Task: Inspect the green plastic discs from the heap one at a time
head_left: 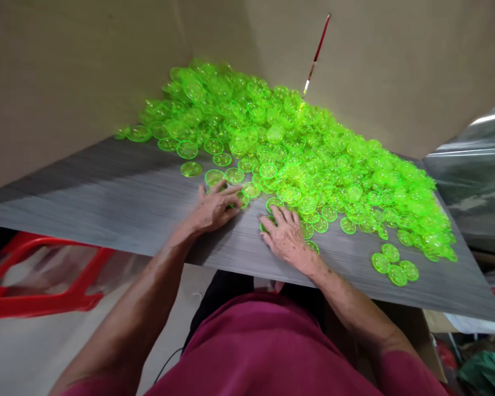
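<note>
A large heap of translucent neon-green plastic discs [268,132] lies on the grey wood-grain table [119,187]. At the near edge of the heap, my left hand [218,209] reaches over a few loose discs, its fingers apart and palm down. To its right my right hand [286,234] rests with fingers spread, touching or covering discs next to the pile. Parts of the discs under both hands are hidden. Several single discs, such as one green disc [191,169], lie flat around the left hand. Neither hand grips anything that I can see.
Tall beige boards [375,66] stand behind and left of the heap. A thin red stick [322,41] slants up against the back board. Several discs [397,275] form a small group at right, near the table's front edge. A red plastic stool [78,286] stands below left.
</note>
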The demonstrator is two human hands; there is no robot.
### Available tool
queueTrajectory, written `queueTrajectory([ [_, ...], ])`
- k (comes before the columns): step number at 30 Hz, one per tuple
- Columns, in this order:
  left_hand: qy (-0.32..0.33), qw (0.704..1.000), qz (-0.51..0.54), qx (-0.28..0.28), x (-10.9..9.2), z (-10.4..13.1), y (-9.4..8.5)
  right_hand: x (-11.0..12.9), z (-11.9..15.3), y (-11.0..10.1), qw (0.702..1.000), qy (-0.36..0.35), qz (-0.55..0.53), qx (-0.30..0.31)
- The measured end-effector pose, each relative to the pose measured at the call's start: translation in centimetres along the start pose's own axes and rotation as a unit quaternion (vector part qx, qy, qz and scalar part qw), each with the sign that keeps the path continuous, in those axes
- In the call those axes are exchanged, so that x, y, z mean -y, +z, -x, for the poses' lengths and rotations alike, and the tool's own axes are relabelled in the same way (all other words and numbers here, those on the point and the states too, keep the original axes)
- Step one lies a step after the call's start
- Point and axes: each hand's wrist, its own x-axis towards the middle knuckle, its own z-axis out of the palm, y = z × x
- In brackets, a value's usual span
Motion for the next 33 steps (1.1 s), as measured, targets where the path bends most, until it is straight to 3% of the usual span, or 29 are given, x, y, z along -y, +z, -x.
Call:
queueTrajectory([
  [4,0.052,0.999,0.004,0.014,-1.5,1.3,1.3,-2.9,2.3,0.0,0.998,-0.051,0.022,-0.006],
  [11,0.120,0.990,0.025,0.069,-5.5,2.5,3.6,-8.6,5.4,0.0,0.996,-0.076,0.005,-0.042],
  [17,0.164,0.981,0.029,0.096,-8.3,2.9,4.9,-11.8,6.2,-0.5,0.996,-0.056,-0.038,-0.063],
  [20,0.195,0.976,0.022,0.097,-9.7,3.3,5.8,-12.5,7.0,-1.4,0.989,-0.012,-0.092,-0.117],
  [23,0.215,0.972,0.021,0.089,-10.5,3.7,6.5,-12.6,9.0,-2.9,0.973,0.056,-0.104,-0.200],
  [25,0.224,0.972,0.024,0.072,-10.5,3.9,6.7,-12.0,11.0,-4.0,0.966,0.092,-0.094,-0.224],
  [29,0.217,0.976,0.017,0.011,-9.8,4.2,6.8,-9.1,15.1,-4.6,0.970,0.152,-0.089,-0.167],
  [33,0.198,0.979,-0.001,-0.054,-8.7,4.7,6.7,-6.5,17.5,-3.1,0.979,0.166,-0.048,-0.105],
])
